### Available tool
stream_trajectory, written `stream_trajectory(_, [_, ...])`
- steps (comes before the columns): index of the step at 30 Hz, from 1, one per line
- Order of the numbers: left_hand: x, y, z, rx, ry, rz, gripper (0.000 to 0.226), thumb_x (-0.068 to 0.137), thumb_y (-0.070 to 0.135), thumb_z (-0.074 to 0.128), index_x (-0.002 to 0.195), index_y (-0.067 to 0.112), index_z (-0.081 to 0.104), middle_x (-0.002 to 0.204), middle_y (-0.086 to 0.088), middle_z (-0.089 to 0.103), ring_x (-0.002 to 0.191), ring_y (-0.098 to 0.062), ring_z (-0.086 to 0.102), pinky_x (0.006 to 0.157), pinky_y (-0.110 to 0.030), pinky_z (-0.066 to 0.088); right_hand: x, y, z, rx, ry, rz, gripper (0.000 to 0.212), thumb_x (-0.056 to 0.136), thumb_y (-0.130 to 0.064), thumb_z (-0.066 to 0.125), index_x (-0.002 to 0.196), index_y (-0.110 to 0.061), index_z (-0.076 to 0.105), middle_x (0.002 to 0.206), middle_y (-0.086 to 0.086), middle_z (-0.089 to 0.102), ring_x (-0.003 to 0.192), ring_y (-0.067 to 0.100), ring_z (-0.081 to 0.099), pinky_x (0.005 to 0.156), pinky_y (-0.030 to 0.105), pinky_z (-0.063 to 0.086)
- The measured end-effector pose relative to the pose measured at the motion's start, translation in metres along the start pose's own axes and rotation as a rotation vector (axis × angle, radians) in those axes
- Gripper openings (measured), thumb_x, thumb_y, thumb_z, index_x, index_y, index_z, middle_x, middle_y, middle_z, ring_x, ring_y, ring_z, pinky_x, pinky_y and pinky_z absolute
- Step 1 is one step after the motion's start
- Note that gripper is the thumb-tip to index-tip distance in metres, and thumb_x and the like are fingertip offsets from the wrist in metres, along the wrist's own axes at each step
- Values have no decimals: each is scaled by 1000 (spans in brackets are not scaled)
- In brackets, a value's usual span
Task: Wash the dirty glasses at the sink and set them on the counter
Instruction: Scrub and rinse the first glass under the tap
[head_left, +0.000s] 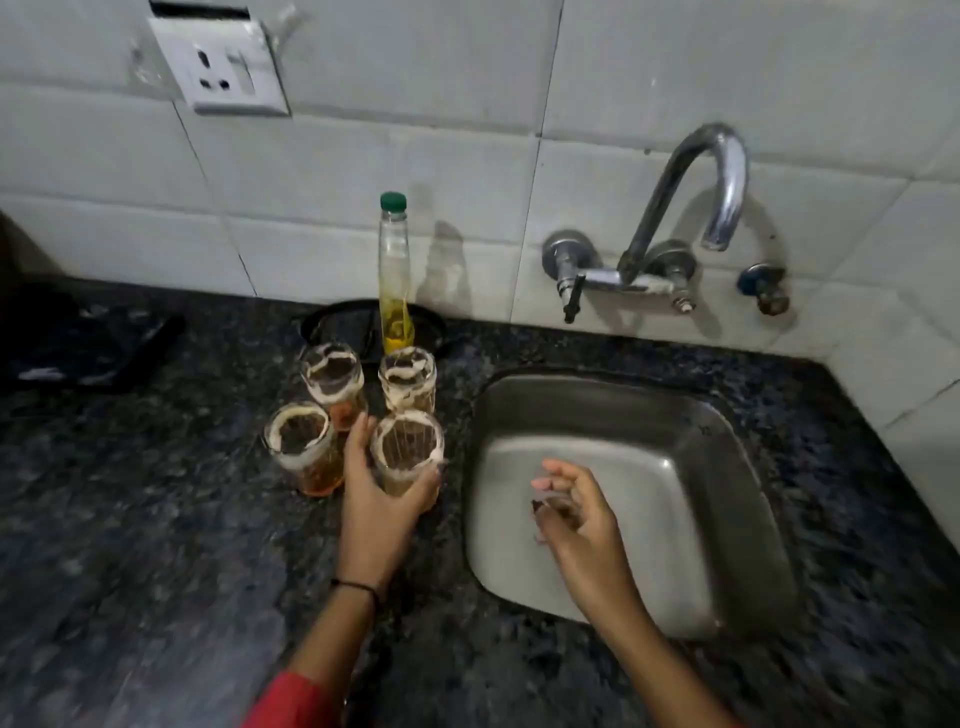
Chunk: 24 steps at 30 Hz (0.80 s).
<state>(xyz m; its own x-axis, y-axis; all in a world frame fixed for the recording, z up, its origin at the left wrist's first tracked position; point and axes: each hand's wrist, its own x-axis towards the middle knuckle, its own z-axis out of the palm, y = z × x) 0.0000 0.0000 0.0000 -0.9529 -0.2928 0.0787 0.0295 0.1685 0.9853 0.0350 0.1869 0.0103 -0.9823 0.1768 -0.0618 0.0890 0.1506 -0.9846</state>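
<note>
Gripping: left hand (382, 499) wraps the near-right glass (408, 457) at centre frame, fingers round its lower wall, thumb side toward the neighbouring glass; the grip looks closed on it, and the glass seems to rest on the bench (156, 519), though I cannot tell if it is already lifted.
Free hand: right hand (576, 512) hovers over the sink (727, 467), fingers loosely curled and holding nothing I can make out; blur hides detail. Probably it waits there to take the glass or reach the tap.
Glasses: four stand in a tight cluster just left of the sink, all with pale residue round the rims; the near-left glass (301, 447) and far-left glass (332, 376) hold some orange liquid, the far-right glass (407, 379) looks nearly empty.
Why the nearest: the gripped glass is the one closest to the basin, so it comes away without disturbing the others.
Behind: oil bottle (395, 280) stands upright just beyond the cluster, against the tiled wall.
Tap: faucet (696, 192) at upper right, no water visibly running.
Stage: washing not yet begun, by my judgement.
</note>
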Motion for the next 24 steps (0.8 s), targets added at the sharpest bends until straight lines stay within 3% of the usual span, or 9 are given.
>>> stream_trajectory(5, [15, -1, 13, 67, 42, 31, 68, 69, 9, 82, 126, 17, 46, 116, 8, 58, 102, 17, 53, 91, -4, 40, 23, 10, 11, -42, -178, 2, 48, 85, 3, 59, 109, -38, 51, 104, -8, 60, 84, -1, 60, 78, 26, 49])
stream_trajectory(8, [1, 9, 22, 61, 16, 39, 67, 65, 7, 84, 123, 12, 52, 112, 11, 62, 100, 14, 57, 88, -5, 42, 31, 14, 9, -90, -317, -41, 59, 82, -3, 69, 120, -42, 45, 119, -12, 57, 104, -11, 54, 82, 15, 47])
stream_trajectory(11, [-12, 28, 49, 4, -90, 35, 64, 61, 17, 86, 118, 23, 56, 112, 14, 65, 102, 7, 61, 86, -8, 44, 40, 12, 4, -74, -387, -111, 76, 76, -7, 76, 137, -32, 39, 134, -21, 52, 123, -6, 48, 99, 18, 43])
stream_trajectory(13, [-18, 43, 75, -30, -187, 35, 63, 62, 20, 82, 119, 23, 56, 114, 10, 66, 105, 3, 61, 88, -10, 45, 42, 8, -7, 70, -319, -131, 74, 73, -5, 75, 135, -21, 38, 129, -20, 57, 117, 0, 57, 94, 19, 48])
stream_trajectory(15, [-12, 57, 102, -53, -347, 12, 73, 63, 15, 84, 128, 23, 51, 121, 11, 63, 109, 4, 59, 90, -10, 45, 52, 6, -28, 136, -181, -128, 70, 70, 2, 76, 128, -18, 42, 122, -6, 62, 107, 5, 64, 84, 19, 53])
stream_trajectory(17, [2, 68, 127, -43, -555, -4, 90, 67, 16, 84, 142, 22, 34, 137, 14, 51, 121, 5, 51, 98, -13, 43, 65, -1, -48, 151, -40, -138, 71, 65, -3, 82, 125, -17, 47, 115, 0, 65, 103, 9, 66, 82, 20, 54])
stream_trajectory(19, [20, 78, 153, -104, -662, -39, 95, 75, 17, 78, 149, 19, 18, 151, 9, 34, 134, -2, 39, 108, -20, 36, 81, -4, -69, 133, 95, -126, 72, 63, 0, 83, 123, -19, 48, 102, -5, 69, 93, 1, 68, 75, 15, 53])
stream_trajectory(21, [44, 88, 179, -249, -533, -106, 86, 84, 16, 68, 151, 17, 13, 157, 1, 23, 141, -11, 29, 113, -25, 30, 95, -5, -85, 116, 203, -133, 73, 62, 7, 81, 118, -27, 49, 93, -10, 69, 81, -2, 68, 67, 15, 52])
stream_trajectory(24, [91, 98, 213, -236, -190, -16, 86, 86, 21, 67, 151, 17, 10, 159, -2, 14, 144, -11, 17, 118, -29, 19, 112, 0, -97, 87, 270, -143, 77, 59, 10, 82, 116, -28, 48, 96, -11, 66, 83, -5, 66, 72, 13, 52])
